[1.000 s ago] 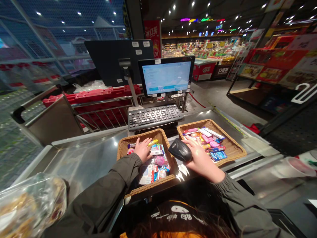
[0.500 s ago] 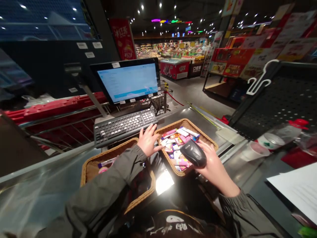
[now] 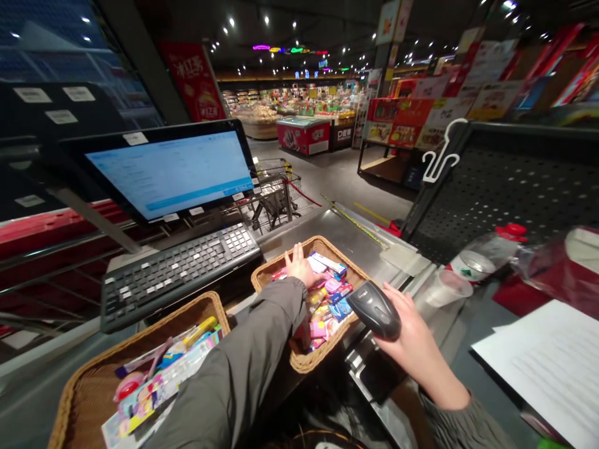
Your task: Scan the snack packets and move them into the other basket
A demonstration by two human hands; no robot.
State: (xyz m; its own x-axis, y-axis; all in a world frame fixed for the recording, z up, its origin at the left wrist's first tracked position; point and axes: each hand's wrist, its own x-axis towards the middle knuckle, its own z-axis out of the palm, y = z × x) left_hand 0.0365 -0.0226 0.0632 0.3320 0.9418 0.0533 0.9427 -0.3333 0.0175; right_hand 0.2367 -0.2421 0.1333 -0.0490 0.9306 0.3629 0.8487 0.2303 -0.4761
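My left hand [image 3: 300, 267] is over the far left part of a wicker basket [image 3: 306, 363] filled with small, colourful packaged goods [image 3: 327, 305]. Its visible fingers are spread, with nothing seen in them. My right hand [image 3: 416, 330] grips a black handheld barcode scanner [image 3: 373, 308] at the basket's right edge, its head pointing left over the goods. A second wicker basket [image 3: 70, 390] stands to the left, partly behind my left sleeve. Inside it lie a flat printed package [image 3: 154, 390], a pink-and-red round item [image 3: 127, 386] and a yellow item [image 3: 200, 330].
A black keyboard [image 3: 182, 271] and a lit monitor [image 3: 173, 171] stand behind the left basket. Right of the scanner are a clear plastic cup [image 3: 449, 288], a bottle with a red cap [image 3: 510, 232] and paper sheets [image 3: 547, 362]. A white hook [image 3: 442, 156] hangs on the black perforated panel.
My left hand has moved from beside the keyboard, between the baskets, into the right basket. More goods in the left basket now show. The scanner stays in my right hand; the view has turned right.
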